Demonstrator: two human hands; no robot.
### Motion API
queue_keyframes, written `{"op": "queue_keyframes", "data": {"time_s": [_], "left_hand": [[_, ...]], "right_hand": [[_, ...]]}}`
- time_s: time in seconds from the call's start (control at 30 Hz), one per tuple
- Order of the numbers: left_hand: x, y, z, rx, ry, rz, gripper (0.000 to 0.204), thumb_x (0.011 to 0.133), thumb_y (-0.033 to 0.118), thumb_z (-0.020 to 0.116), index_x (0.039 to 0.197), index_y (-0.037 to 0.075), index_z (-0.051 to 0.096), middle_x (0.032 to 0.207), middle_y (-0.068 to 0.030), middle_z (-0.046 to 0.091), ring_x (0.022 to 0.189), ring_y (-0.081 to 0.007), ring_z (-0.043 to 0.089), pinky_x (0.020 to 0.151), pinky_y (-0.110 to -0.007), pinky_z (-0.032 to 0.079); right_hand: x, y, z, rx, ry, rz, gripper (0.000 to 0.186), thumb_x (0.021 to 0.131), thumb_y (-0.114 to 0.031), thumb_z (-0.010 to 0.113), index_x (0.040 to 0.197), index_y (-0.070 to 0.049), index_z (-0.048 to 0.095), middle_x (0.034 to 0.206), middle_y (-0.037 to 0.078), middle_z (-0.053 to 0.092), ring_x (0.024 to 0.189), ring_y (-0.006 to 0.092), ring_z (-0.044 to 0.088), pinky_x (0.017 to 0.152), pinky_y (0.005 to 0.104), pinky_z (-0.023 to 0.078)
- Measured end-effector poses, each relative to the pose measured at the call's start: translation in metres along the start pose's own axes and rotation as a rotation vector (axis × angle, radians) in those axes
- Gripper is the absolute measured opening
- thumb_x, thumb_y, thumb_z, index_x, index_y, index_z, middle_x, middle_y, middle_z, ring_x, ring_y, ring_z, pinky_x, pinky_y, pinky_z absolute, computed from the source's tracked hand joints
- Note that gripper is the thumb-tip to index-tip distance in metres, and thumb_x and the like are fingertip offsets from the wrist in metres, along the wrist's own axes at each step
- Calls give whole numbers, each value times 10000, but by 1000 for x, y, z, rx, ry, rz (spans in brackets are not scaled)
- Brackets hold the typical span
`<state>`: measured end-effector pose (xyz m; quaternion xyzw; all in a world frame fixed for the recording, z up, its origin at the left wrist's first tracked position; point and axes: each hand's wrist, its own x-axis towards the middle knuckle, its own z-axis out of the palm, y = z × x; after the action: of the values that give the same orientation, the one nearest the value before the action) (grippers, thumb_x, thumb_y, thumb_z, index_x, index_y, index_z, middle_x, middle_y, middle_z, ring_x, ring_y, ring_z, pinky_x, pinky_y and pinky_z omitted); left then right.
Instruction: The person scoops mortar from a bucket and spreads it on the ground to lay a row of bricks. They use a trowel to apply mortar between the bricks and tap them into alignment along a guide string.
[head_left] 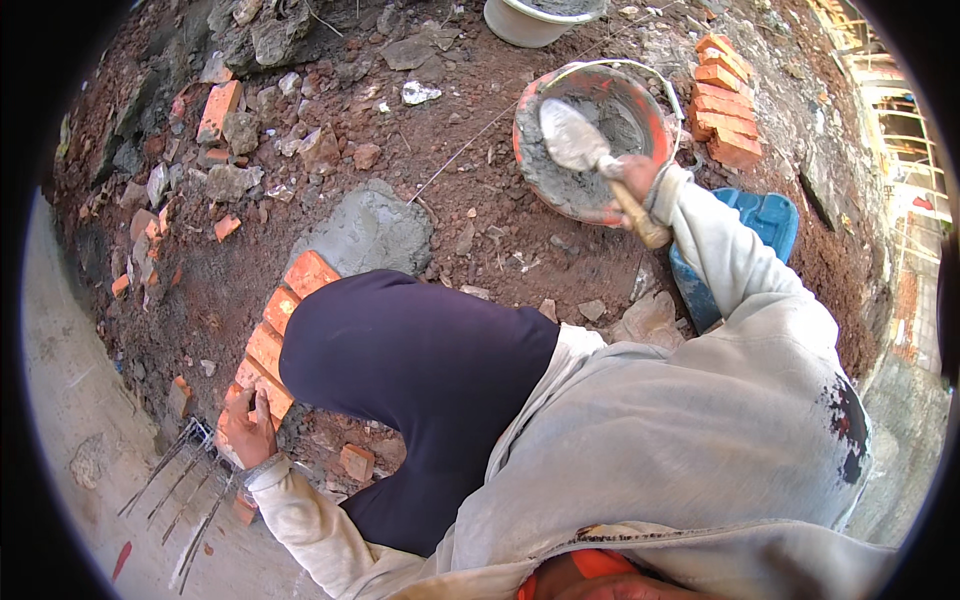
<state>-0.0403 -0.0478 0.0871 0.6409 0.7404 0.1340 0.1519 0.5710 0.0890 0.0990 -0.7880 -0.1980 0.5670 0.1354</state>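
My right hand (632,183) grips the wooden handle of a trowel (574,137), whose mortar-coated blade is over a red bucket (532,178) of grey mortar with a wire handle. My left hand (250,425) is at the near end of a row of orange bricks (308,274), its curled fingers holding the end brick. Wet grey mortar (370,230) spreads on the soil just past the row's far end. My bent leg in dark trousers covers part of the ground beside the bricks.
A stack of bricks (727,110) stands right of the bucket, with a blue plastic container (762,230) below it. A grey bucket (530,22) sits at the top. Rubble (240,185), a thin string, a concrete edge (70,330) and protruding rebar (170,490) surround me.
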Motion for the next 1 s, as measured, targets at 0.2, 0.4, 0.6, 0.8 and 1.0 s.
{"op": "queue_keyframes", "data": {"time_s": [0.2,0.4,0.6,0.8,1.0], "left_hand": [[6,18,-3,-113,-24,58,181,887,114,653,995,-32,656,943,-163,678,897,-275,644,830,-352,486],[4,12,-14,-94,52,85,137,866,67,661,970,-21,654,918,-161,676,845,-276,645,791,-347,491],[5,36,-36,-57,59,63,135,868,63,654,968,-27,647,916,-162,670,841,-291,644,786,-359,490],[20,53,-32,34,41,168,138,876,67,645,982,-21,645,910,-157,662,832,-294,638,771,-354,488],[23,41,-18,14,48,153,146,877,76,647,984,-23,647,913,-156,665,839,-291,641,775,-344,495]], "right_hand": [[37,17,-53,-770,-53,-2,332,959,-341,481,1165,-89,547,662,57,534,476,197,520,386,343,431],[135,76,-101,-424,217,-3,258,934,-325,522,1015,-98,615,698,47,568,591,198,566,510,360,421],[64,53,-23,-848,-55,-241,232,843,-126,621,1064,-54,628,893,130,665,784,281,654,651,452,532],[79,29,17,153,-127,58,106,834,-67,646,887,10,597,686,122,615,491,246,566,429,393,493],[123,31,15,648,-403,7,132,903,-161,551,915,-30,563,676,74,585,532,205,592,470,351,517]]}}
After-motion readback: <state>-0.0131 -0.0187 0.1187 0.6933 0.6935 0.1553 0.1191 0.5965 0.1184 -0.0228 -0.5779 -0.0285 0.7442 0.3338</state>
